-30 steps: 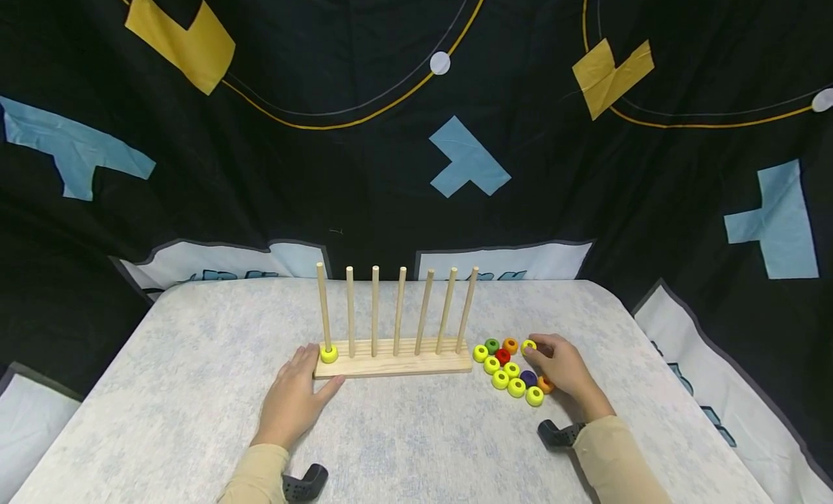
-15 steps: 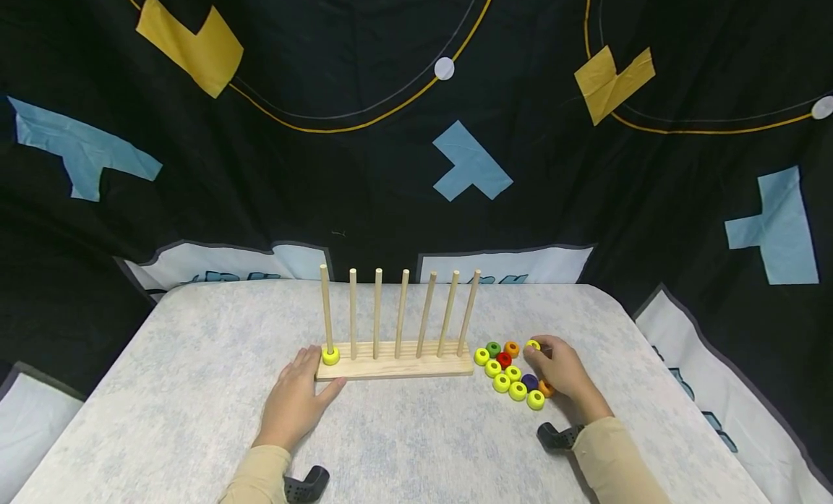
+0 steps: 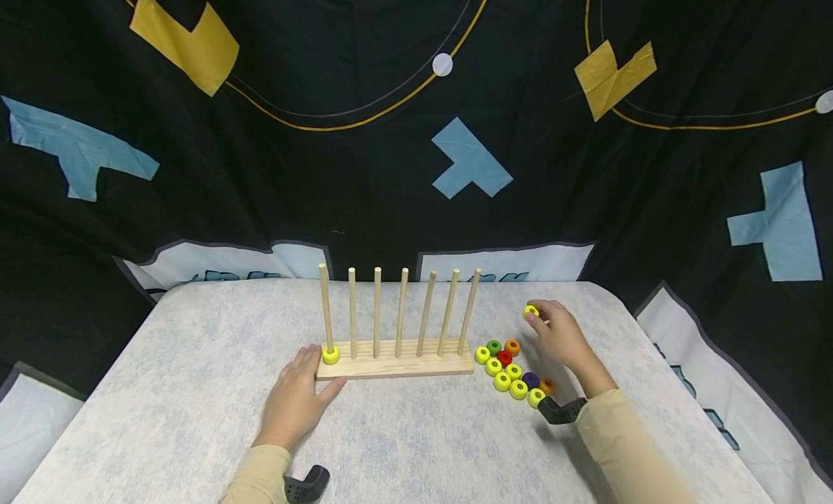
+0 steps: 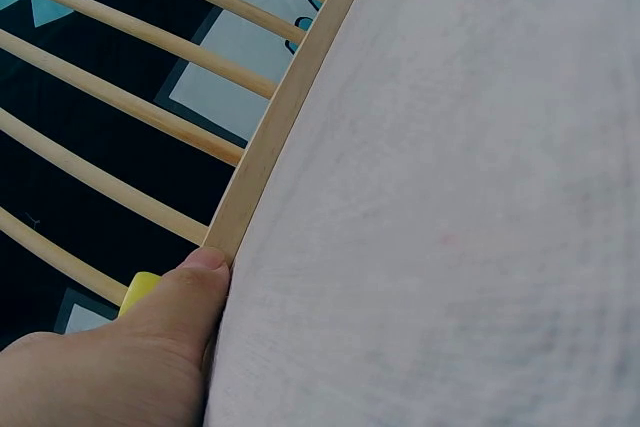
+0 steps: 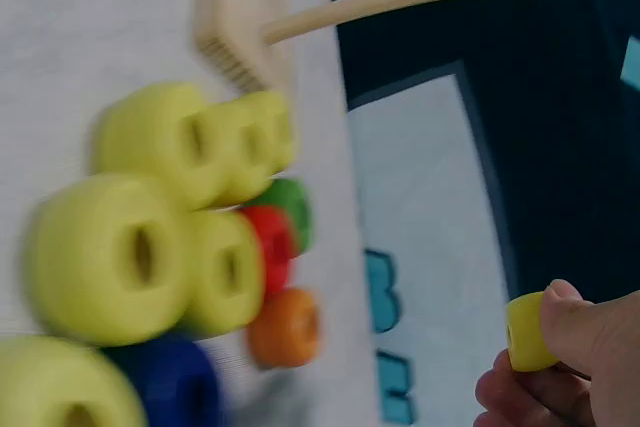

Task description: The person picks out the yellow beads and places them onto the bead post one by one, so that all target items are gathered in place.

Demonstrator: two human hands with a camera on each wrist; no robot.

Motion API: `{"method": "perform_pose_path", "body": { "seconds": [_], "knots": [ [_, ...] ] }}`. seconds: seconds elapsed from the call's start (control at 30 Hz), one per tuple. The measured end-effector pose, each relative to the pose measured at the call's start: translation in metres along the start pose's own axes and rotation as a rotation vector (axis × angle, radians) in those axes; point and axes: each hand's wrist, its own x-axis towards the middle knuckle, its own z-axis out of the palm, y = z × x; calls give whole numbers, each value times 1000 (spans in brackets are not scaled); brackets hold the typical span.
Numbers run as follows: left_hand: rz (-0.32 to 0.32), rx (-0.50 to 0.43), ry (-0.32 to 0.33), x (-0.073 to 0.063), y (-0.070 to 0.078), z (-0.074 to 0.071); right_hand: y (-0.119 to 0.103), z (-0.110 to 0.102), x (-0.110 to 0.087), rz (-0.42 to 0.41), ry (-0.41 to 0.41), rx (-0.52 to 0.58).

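Note:
A wooden peg board with several upright dowels stands mid-table. One yellow bead sits at the foot of its leftmost dowel. My left hand rests at the board's left end, fingers extended along its side; the thumb touches the front edge in the left wrist view. Above the table to the right, my right hand pinches another yellow bead between thumb and fingers. The bead's hole faces sideways in the right wrist view.
Loose beads lie right of the board: several yellow beads, a green bead, a red bead, a dark blue bead and two orange beads. A black curtain hangs behind the pale table.
My right hand has lifted the yellow bead up and away from the loose group, toward the back of the table. The left hand and board stay put.

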Motion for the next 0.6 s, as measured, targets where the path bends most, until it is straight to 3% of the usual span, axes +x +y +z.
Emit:
{"method": "perform_pose_path", "body": {
  "seconds": [0.4,0.6],
  "knots": [
    [-9,10,-2,1,-2,2,-57,-37,29,-154,43,-16],
    [-10,16,5,1,-1,1,-82,-44,41,-178,44,-13]
  ]
}}
